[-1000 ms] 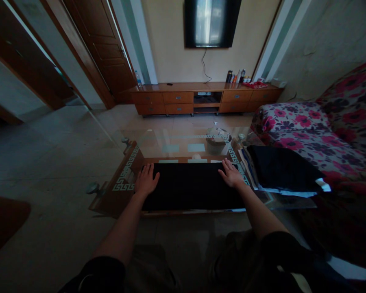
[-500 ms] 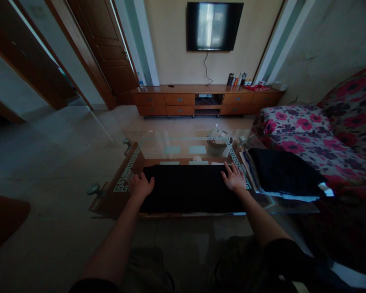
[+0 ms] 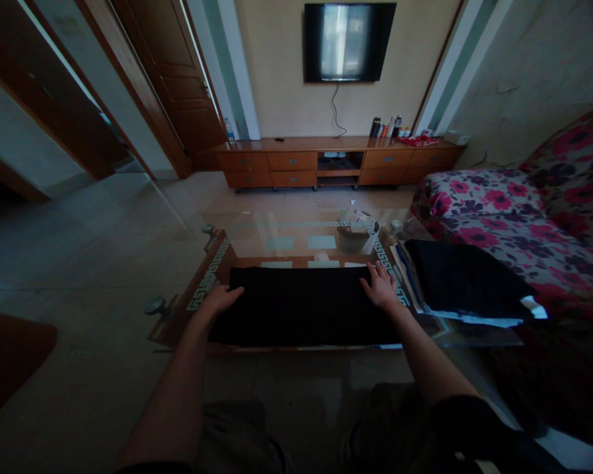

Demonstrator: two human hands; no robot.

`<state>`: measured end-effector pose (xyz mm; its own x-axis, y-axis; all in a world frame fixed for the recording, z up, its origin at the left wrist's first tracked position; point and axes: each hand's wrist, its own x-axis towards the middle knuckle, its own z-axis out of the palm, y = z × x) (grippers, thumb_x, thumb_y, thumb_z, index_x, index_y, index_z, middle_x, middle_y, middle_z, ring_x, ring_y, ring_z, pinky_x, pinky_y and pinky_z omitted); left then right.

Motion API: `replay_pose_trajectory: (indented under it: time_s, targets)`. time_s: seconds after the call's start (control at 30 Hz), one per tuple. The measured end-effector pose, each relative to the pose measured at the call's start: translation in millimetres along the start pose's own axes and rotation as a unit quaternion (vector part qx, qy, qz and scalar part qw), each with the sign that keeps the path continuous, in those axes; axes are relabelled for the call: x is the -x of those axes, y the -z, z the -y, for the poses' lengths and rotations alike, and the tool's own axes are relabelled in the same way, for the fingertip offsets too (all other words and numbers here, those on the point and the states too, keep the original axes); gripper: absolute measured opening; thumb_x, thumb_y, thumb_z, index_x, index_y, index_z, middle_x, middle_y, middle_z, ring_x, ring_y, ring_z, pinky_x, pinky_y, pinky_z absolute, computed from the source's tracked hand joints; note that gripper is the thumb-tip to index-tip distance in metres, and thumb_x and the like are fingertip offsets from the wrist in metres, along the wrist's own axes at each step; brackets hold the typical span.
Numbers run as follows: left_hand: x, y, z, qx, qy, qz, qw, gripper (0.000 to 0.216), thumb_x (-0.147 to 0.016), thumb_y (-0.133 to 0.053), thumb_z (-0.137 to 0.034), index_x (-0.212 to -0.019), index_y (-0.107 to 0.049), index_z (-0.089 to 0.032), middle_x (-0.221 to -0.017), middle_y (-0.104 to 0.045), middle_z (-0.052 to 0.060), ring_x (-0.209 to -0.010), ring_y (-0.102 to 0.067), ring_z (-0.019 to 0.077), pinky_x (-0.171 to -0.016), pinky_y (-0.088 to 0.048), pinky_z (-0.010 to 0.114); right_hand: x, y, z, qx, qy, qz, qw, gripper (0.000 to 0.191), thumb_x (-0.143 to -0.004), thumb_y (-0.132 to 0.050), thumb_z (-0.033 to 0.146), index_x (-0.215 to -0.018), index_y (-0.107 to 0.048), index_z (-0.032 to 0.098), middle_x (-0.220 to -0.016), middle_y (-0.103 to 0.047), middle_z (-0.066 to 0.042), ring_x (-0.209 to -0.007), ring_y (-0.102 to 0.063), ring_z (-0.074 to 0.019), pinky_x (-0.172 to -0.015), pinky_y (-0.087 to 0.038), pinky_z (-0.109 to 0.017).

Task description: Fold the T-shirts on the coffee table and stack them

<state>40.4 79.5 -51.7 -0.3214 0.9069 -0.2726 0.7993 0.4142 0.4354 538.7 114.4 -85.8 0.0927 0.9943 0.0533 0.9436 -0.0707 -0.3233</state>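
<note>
A dark, folded black garment (image 3: 301,306) lies across the near part of the glass table; its exact kind cannot be made out. My left hand (image 3: 221,300) is at its left end, the thumb on top and the other fingers tucked out of sight at the edge, gripping it. At the opposite end, my right hand (image 3: 381,287) rests with its fingers stretched out and apart over the garment's far right corner. Close by to the right sits a stack of folded clothes (image 3: 467,280), a black piece on top with a white tag at its corner.
The glass coffee table (image 3: 296,227) has a patterned border. A basket-like container (image 3: 354,238) shows near its far side. A flowered sofa (image 3: 494,201) stands at the right. Beyond are a low wooden TV cabinet (image 3: 291,168) with bottles and a wall television (image 3: 348,43).
My left hand has turned from spread fingers to a hold on the garment's left edge. The garment's near left corner now reaches farther left. My right hand stays almost in place.
</note>
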Motion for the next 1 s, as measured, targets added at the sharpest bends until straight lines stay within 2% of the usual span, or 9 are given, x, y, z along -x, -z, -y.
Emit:
replay_pose_trajectory:
  time_s: [0.1,0.17,0.33,0.47,0.53,0.67,0.8,0.9,1.0]
  targets:
    - [10,9,-14,0.068,-0.031,0.041,0.996,0.040,-0.084,-0.055,-0.049,-0.096,-0.075,-0.016,-0.091,-0.079,0.008,-0.084,-0.074,0.0258,-0.069,-0.056,0.030,9,9,30,-0.130,0.037,-0.031,0.990,0.061,-0.094,-0.054,0.039,-0.150,-0.048,0.015,-0.163,-0.034,-0.018,-0.150,-0.033,-0.0313,-0.123,-0.025,-0.051]
    - [22,12,-29,0.132,-0.074,0.046,0.987,0.040,-0.080,-0.062,-0.048,-0.100,-0.074,-0.016,-0.096,-0.079,0.006,-0.089,-0.073,0.0260,-0.072,-0.055,0.029,24,13,57,-0.272,0.093,0.017,0.958,0.051,-0.094,-0.056,0.038,-0.140,-0.057,0.017,-0.148,-0.054,-0.015,-0.136,-0.051,-0.0263,-0.118,-0.036,-0.044]
    - [61,0,-84,0.284,-0.169,0.105,0.938,0.046,-0.076,-0.072,-0.052,-0.104,-0.073,-0.015,-0.100,-0.077,0.007,-0.087,-0.070,0.0230,-0.074,-0.053,0.030,70,18,115,-0.558,0.069,0.269,0.782,0.047,-0.088,-0.071,0.043,-0.131,-0.063,0.026,-0.135,-0.065,-0.007,-0.116,-0.064,-0.0225,-0.101,-0.053,-0.043]
    - [89,-33,-121,0.318,-0.233,0.160,0.905,0.045,-0.079,-0.071,-0.058,-0.093,-0.068,-0.016,-0.084,-0.070,0.003,-0.071,-0.065,0.0163,-0.063,-0.049,0.026,88,21,132,-0.670,-0.025,0.333,0.663,0.055,-0.083,-0.079,0.043,-0.133,-0.059,0.031,-0.140,-0.061,-0.007,-0.119,-0.065,-0.0224,-0.095,-0.057,-0.042]
    - [100,-51,-132,0.293,-0.268,0.186,0.899,0.042,-0.080,-0.072,-0.057,-0.085,-0.065,-0.017,-0.076,-0.066,0.001,-0.066,-0.061,0.0144,-0.060,-0.046,0.025,91,19,134,-0.695,-0.057,0.346,0.627,0.055,-0.083,-0.079,0.047,-0.132,-0.059,0.030,-0.129,-0.067,-0.006,-0.106,-0.070,-0.0211,-0.086,-0.060,-0.040]
    - [118,-66,-141,0.234,-0.337,0.257,0.875,0.035,-0.082,-0.072,-0.048,-0.096,-0.069,-0.017,-0.085,-0.071,0.004,-0.076,-0.065,0.0163,-0.069,-0.049,0.026,93,8,132,-0.694,-0.058,0.297,0.653,0.044,-0.077,-0.085,0.042,-0.110,-0.066,0.020,-0.102,-0.074,-0.004,-0.087,-0.071,-0.0176,-0.078,-0.058,-0.030]
    - [137,-45,-147,0.230,-0.316,0.336,0.857,0.031,-0.086,-0.068,-0.048,-0.087,-0.066,-0.017,-0.072,-0.068,0.002,-0.064,-0.061,0.0140,-0.059,-0.044,0.024,88,4,129,-0.711,-0.102,0.251,0.648,0.036,-0.075,-0.085,0.032,-0.104,-0.068,0.018,-0.101,-0.077,-0.006,-0.090,-0.073,-0.0201,-0.084,-0.058,-0.031]
    - [157,-41,-153,0.266,-0.300,0.527,0.749,0.035,-0.090,-0.064,-0.051,-0.081,-0.067,-0.017,-0.073,-0.069,0.004,-0.064,-0.064,0.0149,-0.062,-0.048,0.026,80,15,130,-0.733,-0.122,0.252,0.620,0.031,-0.077,-0.082,0.027,-0.103,-0.068,0.018,-0.099,-0.078,-0.006,-0.091,-0.075,-0.0217,-0.089,-0.059,-0.034]
    - [180,-71,-160,0.267,-0.295,0.661,0.636,0.035,-0.088,-0.067,-0.050,-0.098,-0.072,-0.018,-0.098,-0.074,0.009,-0.086,-0.071,0.0207,-0.078,-0.054,0.033,76,33,135,-0.742,-0.135,0.256,0.604,0.027,-0.081,-0.079,0.028,-0.103,-0.067,0.018,-0.097,-0.079,-0.006,-0.091,-0.076,-0.0232,-0.089,-0.061,-0.037]
